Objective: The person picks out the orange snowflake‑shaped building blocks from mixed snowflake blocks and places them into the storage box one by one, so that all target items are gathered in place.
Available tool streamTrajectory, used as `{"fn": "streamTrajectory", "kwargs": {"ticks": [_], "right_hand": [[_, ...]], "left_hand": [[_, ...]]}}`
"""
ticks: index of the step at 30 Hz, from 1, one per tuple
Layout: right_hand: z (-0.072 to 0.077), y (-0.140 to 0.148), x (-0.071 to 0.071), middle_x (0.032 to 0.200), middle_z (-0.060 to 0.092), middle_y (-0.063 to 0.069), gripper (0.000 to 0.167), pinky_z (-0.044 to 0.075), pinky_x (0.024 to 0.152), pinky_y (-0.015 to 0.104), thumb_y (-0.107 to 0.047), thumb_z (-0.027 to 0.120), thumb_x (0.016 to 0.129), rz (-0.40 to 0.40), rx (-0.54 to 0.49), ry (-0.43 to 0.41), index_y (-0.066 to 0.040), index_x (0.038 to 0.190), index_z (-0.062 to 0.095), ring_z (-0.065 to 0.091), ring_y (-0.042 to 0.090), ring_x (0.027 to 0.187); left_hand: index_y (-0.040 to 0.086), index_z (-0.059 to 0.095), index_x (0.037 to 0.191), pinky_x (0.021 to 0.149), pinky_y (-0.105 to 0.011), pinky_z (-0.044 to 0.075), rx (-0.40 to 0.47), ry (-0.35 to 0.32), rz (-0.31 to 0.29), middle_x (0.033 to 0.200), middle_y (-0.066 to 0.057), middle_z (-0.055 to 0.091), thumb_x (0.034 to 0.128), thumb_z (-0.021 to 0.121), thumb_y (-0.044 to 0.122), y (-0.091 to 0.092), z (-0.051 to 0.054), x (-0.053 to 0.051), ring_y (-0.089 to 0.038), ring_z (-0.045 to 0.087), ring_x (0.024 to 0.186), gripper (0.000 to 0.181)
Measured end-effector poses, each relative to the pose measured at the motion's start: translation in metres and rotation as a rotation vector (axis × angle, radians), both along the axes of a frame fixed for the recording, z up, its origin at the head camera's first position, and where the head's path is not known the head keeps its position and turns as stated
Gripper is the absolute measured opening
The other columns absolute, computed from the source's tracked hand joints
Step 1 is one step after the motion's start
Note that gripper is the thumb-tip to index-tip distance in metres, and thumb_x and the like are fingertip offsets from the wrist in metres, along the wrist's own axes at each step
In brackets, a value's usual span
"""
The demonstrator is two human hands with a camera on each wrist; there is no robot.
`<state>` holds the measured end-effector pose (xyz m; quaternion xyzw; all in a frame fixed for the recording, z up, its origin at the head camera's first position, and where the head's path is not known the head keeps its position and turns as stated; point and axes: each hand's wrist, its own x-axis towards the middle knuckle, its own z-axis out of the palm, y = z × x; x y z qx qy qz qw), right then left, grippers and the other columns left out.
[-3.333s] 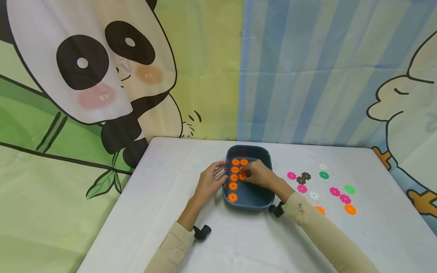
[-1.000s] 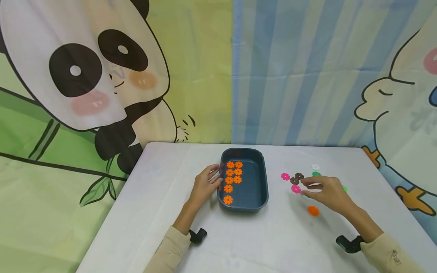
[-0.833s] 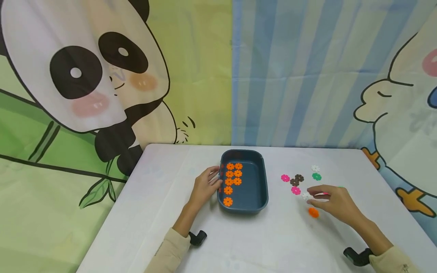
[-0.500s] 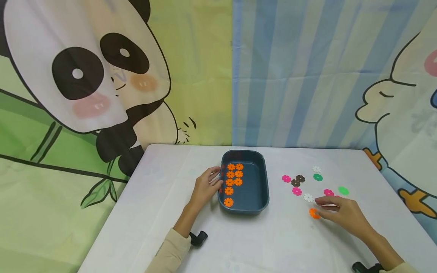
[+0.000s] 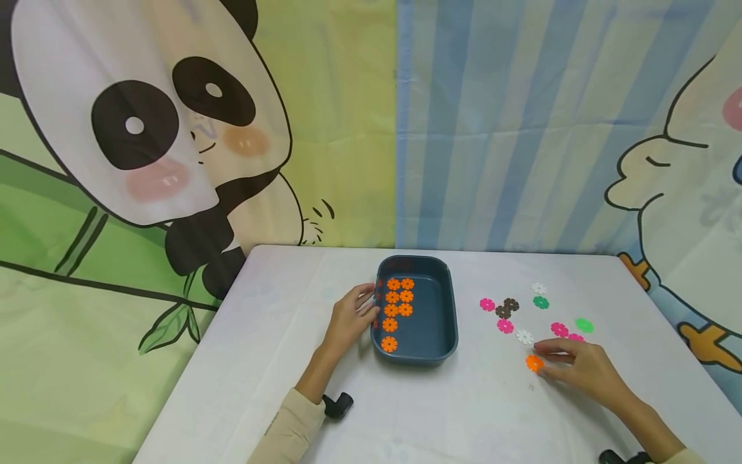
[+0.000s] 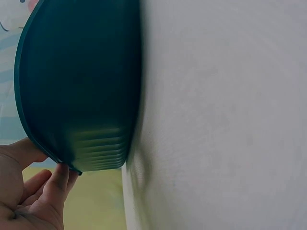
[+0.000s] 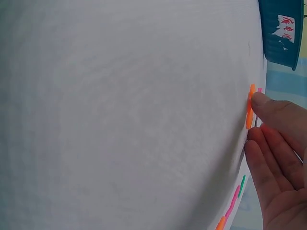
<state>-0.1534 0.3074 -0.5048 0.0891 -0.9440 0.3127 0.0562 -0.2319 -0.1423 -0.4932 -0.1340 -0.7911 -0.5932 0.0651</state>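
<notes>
In the head view, a dark blue plastic tray point(image 5: 446, 309) stands on the table with several orange flower-shaped discs point(image 5: 391, 310) grouped along its left side. At the tray's left rim, my left hand point(image 5: 346, 319) grips the edge; the left wrist view has its fingers at the tray's rim point(image 6: 17, 81). My right hand point(image 5: 585, 367) reaches low over the table, right of the tray. Its thumb touches a loose orange flower disc point(image 5: 533, 363), also seen edge-on in the right wrist view, while its fingers are spread apart. A white flower disc point(image 5: 524, 337) lies just beyond.
Right of the tray lie pink discs point(image 5: 505, 326), brown discs point(image 5: 503, 312), a green disc point(image 5: 541, 302), a light green disc point(image 5: 584, 325) and another white disc point(image 5: 538, 288). A printed curtain point(image 5: 348, 129) hangs behind the white table point(image 5: 290, 283).
My right hand has left the tray, where another orange disc now lies, and moved right, then down to the loose orange disc. My left hand has stayed at the rim.
</notes>
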Motion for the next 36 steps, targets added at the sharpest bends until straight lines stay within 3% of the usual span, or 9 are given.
{"fn": "streamTrajectory", "kwargs": {"ticks": [9,13,23,29,36], "right_hand": [[-0.0057,0.0009,-0.0019,0.095,0.073,-0.003,0.038,0.056,0.072,0.012,-0.012,0.091,0.066,0.028,0.017,0.027,-0.011,0.101,0.075,0.070,0.011,0.086],[-0.0033,-0.0002,-0.0012,0.096,0.073,-0.001,0.038,0.057,0.072,0.014,-0.012,0.090,0.066,0.031,0.008,0.013,-0.010,0.101,0.075,0.070,0.012,0.085],[-0.0003,-0.0016,-0.0028,0.099,0.072,0.000,0.041,0.060,0.072,0.021,-0.010,0.089,0.067,0.037,0.051,-0.039,-0.010,0.105,0.075,0.068,0.011,0.083],[0.0005,-0.0020,-0.0027,0.097,0.072,-0.004,0.039,0.060,0.073,0.023,-0.008,0.090,0.066,0.059,0.092,0.015,-0.013,0.101,0.075,0.067,0.013,0.086],[0.0032,-0.0052,-0.0013,0.096,0.070,-0.004,0.045,0.060,0.066,0.020,0.000,0.090,0.062,0.113,0.105,0.070,-0.010,0.102,0.074,0.066,0.011,0.080]], "left_hand": [[-0.003,0.053,0.132,0.094,-0.026,0.052,0.020,0.003,-0.007,0.136,-0.017,0.055,0.0855,0.070,-0.006,0.0001,-0.0003,0.0001,-0.027,0.055,0.124,0.050],[-0.005,0.052,0.132,0.094,-0.029,0.052,0.028,0.005,-0.010,0.136,-0.019,0.054,0.0852,0.070,-0.007,0.0002,-0.0007,0.0003,-0.030,0.055,0.124,0.051],[-0.004,0.052,0.133,0.094,-0.024,0.051,0.016,-0.017,-0.007,0.136,-0.018,0.054,0.0862,0.070,-0.006,0.0001,-0.0025,-0.0002,-0.027,0.054,0.125,0.049],[-0.002,0.053,0.132,0.094,-0.024,0.051,0.017,-0.024,0.002,0.136,-0.017,0.055,0.0861,0.070,-0.005,0.0005,-0.0010,0.0001,-0.025,0.055,0.124,0.049],[-0.005,0.052,0.133,0.094,-0.024,0.051,0.009,-0.020,-0.001,0.136,-0.016,0.055,0.0867,0.069,-0.005,0.0005,0.0010,-0.0003,-0.024,0.055,0.124,0.049]]}}
